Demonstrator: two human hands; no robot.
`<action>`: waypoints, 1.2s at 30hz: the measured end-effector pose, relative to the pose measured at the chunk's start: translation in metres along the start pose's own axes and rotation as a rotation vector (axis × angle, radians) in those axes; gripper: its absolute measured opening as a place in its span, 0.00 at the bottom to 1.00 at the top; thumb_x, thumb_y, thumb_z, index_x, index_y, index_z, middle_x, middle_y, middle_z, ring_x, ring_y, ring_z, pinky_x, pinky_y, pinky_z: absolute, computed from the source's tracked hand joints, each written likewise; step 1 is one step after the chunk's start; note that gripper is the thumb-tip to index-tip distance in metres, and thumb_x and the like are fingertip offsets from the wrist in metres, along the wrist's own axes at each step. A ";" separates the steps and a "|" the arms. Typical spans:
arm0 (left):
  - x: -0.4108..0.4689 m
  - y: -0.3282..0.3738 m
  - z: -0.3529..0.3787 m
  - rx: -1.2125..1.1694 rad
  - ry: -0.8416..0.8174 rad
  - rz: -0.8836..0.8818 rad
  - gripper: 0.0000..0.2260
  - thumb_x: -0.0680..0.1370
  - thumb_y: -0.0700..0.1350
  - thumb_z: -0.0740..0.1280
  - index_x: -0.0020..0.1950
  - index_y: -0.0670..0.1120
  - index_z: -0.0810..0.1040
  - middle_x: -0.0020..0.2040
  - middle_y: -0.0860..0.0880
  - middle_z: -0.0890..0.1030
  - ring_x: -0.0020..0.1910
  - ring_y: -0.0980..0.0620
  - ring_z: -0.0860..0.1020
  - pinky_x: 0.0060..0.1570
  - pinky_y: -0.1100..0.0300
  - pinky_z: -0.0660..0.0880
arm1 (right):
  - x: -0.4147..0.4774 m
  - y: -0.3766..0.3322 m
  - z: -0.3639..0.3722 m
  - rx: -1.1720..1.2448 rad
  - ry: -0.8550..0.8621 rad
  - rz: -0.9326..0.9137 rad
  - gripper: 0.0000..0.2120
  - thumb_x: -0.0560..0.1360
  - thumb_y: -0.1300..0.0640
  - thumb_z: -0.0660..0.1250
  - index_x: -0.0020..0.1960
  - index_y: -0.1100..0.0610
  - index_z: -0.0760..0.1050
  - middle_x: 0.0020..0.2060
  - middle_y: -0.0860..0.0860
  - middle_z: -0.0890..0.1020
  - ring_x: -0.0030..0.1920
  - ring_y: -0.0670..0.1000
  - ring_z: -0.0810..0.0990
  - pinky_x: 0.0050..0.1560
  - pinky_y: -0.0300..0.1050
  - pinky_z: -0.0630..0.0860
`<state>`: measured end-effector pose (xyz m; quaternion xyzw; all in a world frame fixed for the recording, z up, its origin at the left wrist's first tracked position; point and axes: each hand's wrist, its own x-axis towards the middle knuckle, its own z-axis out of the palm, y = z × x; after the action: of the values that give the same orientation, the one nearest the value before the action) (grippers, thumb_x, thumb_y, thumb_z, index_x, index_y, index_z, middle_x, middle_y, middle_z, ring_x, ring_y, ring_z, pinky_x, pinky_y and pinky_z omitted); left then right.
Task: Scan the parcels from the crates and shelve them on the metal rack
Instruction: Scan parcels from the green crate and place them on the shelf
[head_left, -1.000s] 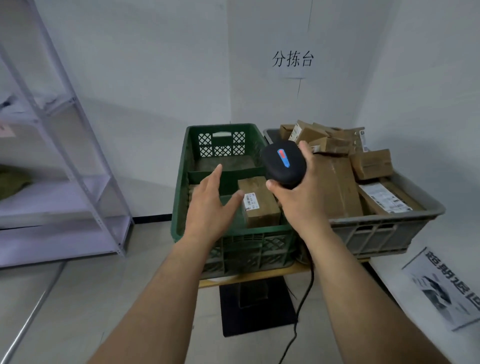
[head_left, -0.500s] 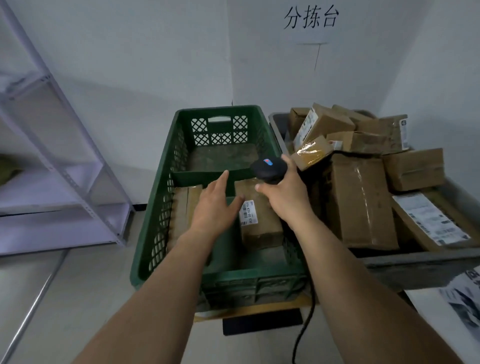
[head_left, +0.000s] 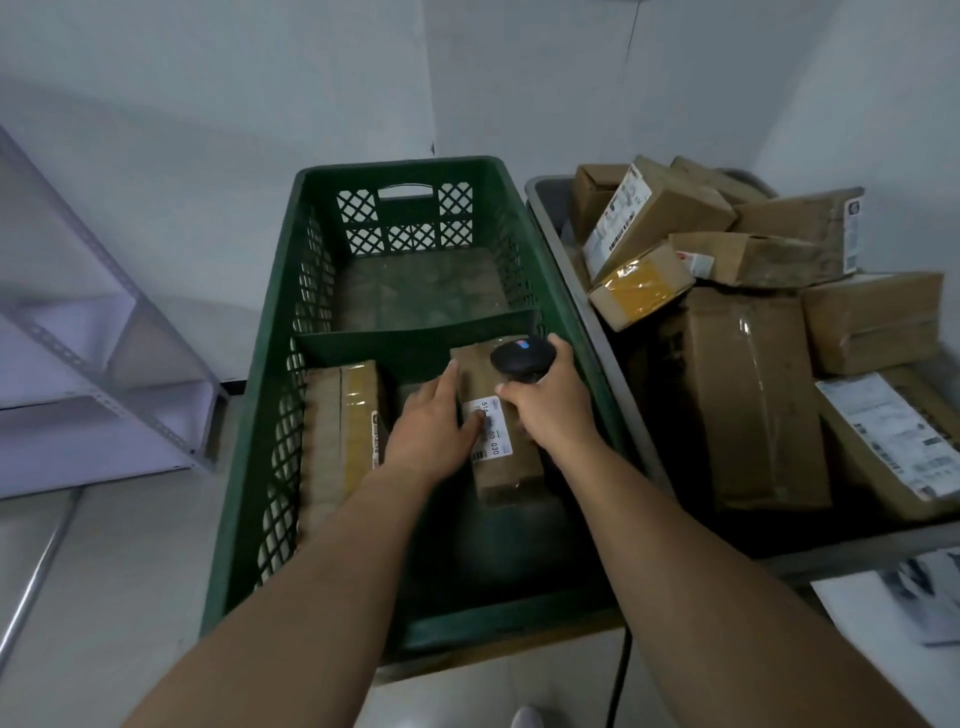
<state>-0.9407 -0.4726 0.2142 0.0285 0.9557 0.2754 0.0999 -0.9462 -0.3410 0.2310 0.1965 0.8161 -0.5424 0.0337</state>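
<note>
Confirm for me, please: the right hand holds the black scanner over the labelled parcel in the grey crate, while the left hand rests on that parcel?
Not quite. In the head view, the labelled parcel lies in the green crate, not the grey crate. The rest stands: the right hand holds the black scanner over it, and the left hand rests on it.

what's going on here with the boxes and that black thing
A person is working through parcels in a green crate. Their right hand grips a black handheld barcode scanner just above a small cardboard parcel, while the left hand rests on that parcel beside its white label. A second parcel lies to the left in the same crate. A grey crate on the right is piled with more boxes, and the metal rack stands at far left.
</note>
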 end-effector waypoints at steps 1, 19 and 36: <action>0.003 -0.002 0.003 0.007 -0.020 0.005 0.32 0.80 0.52 0.61 0.78 0.48 0.48 0.76 0.45 0.61 0.73 0.45 0.59 0.68 0.52 0.60 | 0.002 0.004 0.003 0.011 -0.002 0.025 0.43 0.71 0.60 0.75 0.79 0.51 0.55 0.65 0.54 0.77 0.60 0.58 0.79 0.58 0.52 0.78; 0.021 -0.026 0.014 -0.008 -0.293 -0.096 0.29 0.83 0.51 0.54 0.78 0.44 0.44 0.75 0.41 0.61 0.73 0.42 0.61 0.71 0.50 0.60 | 0.020 0.007 0.015 0.024 -0.043 0.053 0.39 0.71 0.61 0.74 0.76 0.48 0.58 0.54 0.57 0.82 0.40 0.54 0.78 0.27 0.39 0.71; 0.000 -0.019 -0.009 -0.587 -0.216 -0.181 0.20 0.81 0.39 0.56 0.73 0.52 0.64 0.60 0.46 0.78 0.55 0.49 0.78 0.60 0.56 0.72 | -0.001 -0.017 0.001 0.115 -0.093 -0.026 0.38 0.71 0.62 0.73 0.75 0.51 0.60 0.48 0.55 0.81 0.21 0.46 0.74 0.25 0.40 0.72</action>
<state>-0.9424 -0.4933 0.2120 -0.0574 0.8179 0.5248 0.2285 -0.9519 -0.3478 0.2457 0.1620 0.7838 -0.5972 0.0531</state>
